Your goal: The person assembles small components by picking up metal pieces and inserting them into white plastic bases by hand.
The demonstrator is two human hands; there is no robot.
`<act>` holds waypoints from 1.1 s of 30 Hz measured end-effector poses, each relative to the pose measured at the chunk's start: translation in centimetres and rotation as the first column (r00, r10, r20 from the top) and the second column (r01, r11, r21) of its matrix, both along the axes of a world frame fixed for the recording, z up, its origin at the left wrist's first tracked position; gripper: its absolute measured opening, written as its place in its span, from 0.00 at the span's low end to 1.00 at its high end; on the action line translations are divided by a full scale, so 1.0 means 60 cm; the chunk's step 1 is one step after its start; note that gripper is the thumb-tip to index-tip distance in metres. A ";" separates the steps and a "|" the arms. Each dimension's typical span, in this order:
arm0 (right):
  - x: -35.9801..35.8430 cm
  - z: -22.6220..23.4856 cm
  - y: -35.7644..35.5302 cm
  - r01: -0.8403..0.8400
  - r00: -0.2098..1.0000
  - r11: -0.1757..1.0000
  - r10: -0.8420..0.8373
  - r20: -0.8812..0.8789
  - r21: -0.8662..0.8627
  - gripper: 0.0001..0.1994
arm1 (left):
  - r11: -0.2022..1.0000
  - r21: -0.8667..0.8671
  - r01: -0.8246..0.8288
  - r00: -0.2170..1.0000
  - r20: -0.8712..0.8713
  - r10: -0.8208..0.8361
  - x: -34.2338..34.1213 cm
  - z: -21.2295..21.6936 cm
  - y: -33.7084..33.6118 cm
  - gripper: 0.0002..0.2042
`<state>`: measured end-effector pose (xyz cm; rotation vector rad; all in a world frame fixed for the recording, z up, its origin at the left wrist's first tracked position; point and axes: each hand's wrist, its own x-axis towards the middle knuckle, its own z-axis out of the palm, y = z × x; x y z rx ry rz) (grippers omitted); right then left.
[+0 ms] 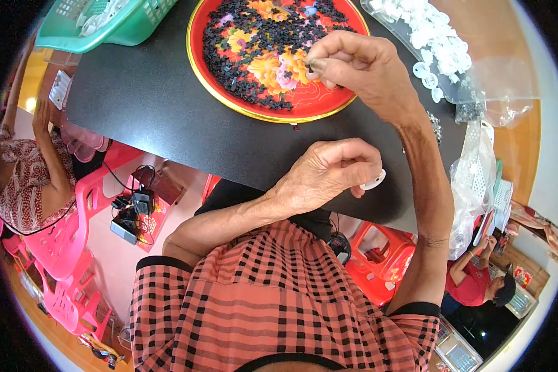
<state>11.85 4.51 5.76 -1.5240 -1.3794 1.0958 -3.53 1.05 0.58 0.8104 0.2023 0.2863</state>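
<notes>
My left hand [328, 172] is closed round a small white plastic piece [374, 180], whose rounded end pokes out past the fingertips near the table's front edge. Over the right side of a round red tray [195, 59], my right hand [363, 68] pinches a tiny black piece [309, 68] between thumb and forefinger. Floral patterns cover the tray, which has a gold rim. Many small black pieces [242, 87] lie scattered across it, thickest along its left side.
White plastic parts [434, 43] spill from a clear bag [502, 93] at the back right. Small metal bits [435, 127] lie beside my right wrist. A green basket [108, 31] stands at the back left. Other people sit at both sides, near pink [62, 248] and red stools [378, 254].
</notes>
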 end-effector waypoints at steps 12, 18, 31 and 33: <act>0.005 0.004 -0.005 0.041 0.977 0.994 -0.062 -0.205 -0.106 0.09 | 0.998 -0.019 0.060 0.998 -0.034 -0.061 -0.003 0.009 0.009 0.11; 0.006 -0.002 -0.010 0.064 0.966 0.996 -0.077 -0.249 -0.057 0.09 | 1.000 0.003 0.030 0.999 -0.033 -0.030 0.000 0.005 0.005 0.10; 0.011 0.006 -0.042 0.106 0.954 0.993 -0.116 -0.277 -0.050 0.07 | 1.000 -0.005 -0.007 0.998 -0.059 0.006 0.001 0.009 0.002 0.09; 0.018 0.001 -0.051 0.106 0.949 0.994 -0.112 -0.296 -0.036 0.07 | 1.000 -0.016 0.014 1.000 -0.025 -0.015 0.001 0.007 0.004 0.09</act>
